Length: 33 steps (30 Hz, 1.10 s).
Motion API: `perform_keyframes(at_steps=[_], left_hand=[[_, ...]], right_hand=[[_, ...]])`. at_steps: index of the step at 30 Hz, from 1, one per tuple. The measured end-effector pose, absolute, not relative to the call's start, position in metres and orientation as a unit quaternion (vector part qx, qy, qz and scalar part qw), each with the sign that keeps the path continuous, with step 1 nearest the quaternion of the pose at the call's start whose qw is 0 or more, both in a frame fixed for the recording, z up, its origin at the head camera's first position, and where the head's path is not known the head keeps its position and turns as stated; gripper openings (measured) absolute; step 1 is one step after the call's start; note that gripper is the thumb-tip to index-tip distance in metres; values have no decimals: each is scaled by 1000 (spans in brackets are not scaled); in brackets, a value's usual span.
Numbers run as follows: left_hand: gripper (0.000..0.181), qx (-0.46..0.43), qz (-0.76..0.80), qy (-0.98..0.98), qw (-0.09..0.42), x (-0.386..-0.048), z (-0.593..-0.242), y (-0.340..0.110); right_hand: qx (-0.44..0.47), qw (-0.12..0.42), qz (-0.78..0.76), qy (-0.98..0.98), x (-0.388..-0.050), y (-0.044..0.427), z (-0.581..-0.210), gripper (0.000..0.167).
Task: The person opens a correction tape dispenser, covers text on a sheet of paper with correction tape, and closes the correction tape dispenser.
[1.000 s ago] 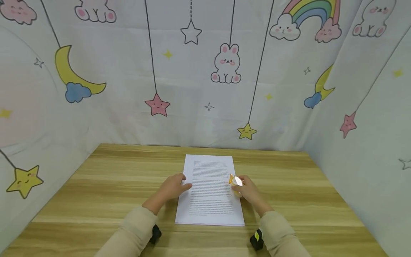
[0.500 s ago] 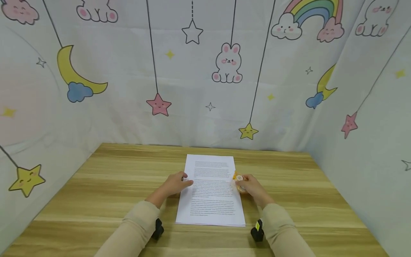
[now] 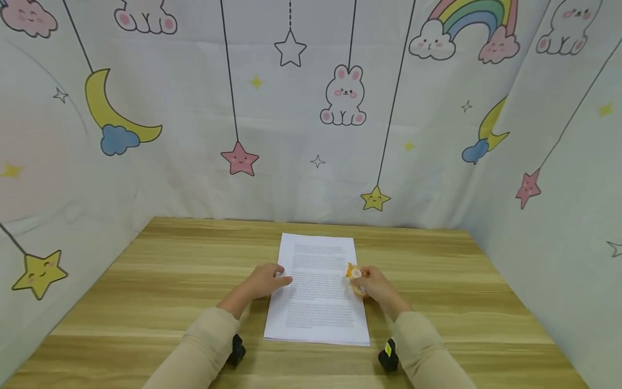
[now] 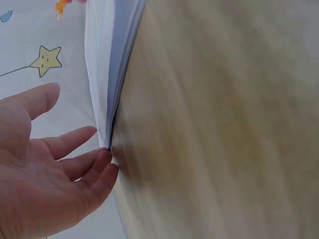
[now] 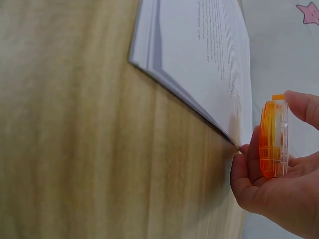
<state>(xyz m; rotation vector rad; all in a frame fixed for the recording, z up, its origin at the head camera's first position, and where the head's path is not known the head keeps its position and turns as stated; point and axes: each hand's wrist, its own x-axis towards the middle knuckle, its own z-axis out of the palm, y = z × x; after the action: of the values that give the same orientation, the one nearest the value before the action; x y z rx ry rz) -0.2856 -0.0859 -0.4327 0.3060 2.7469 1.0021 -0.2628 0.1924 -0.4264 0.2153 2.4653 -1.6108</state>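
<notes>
A stack of printed paper (image 3: 316,316) lies on the table, its text facing up. My left hand (image 3: 264,280) is at the stack's left edge, thumb above the page; in the left wrist view its loosely bent fingertips (image 4: 103,155) touch the sheet edges. At the right edge, my right hand (image 3: 380,290) holds an orange and clear correction tape (image 3: 356,274) over the page margin. In the right wrist view the thumb rests on the top of the correction tape (image 5: 271,142), and the lower fingers (image 5: 241,174) touch the paper's edge. The sheets look slightly fanned along that edge.
The wood-grain table (image 3: 170,281) extends to both sides of the paper. A white cloth backdrop (image 3: 291,189) with cartoon prints encloses the back and sides. Black wrist devices (image 3: 388,356) hang below both beige sleeves.
My right hand with the correction tape shifted a little right off the page edge, then back left over it. The stack's near edge sits slightly closer to me. My left hand has barely moved.
</notes>
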Motion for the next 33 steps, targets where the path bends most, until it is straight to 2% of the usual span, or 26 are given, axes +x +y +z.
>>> perform_keyframes(at_steps=[7,14,19,23,33], left_hand=[[53,148,308,935,99,-269,-433,-87],[60,151,261,947,110,-249,-429,-82],[62,163,198,962,91,-241,-430,-79],[63,174,151,970,78,-238,-431,-76],[70,163,143,972,91,-243,-422,-63]], right_hand=[[64,91,-531,840,-248,195,-431,46],[56,93,-523,845,-234,196,-432,48],[51,94,-514,851,-230,195,-433,46],[47,91,-513,852,-229,195,-433,46],[44,68,-522,849,-238,198,-427,47]])
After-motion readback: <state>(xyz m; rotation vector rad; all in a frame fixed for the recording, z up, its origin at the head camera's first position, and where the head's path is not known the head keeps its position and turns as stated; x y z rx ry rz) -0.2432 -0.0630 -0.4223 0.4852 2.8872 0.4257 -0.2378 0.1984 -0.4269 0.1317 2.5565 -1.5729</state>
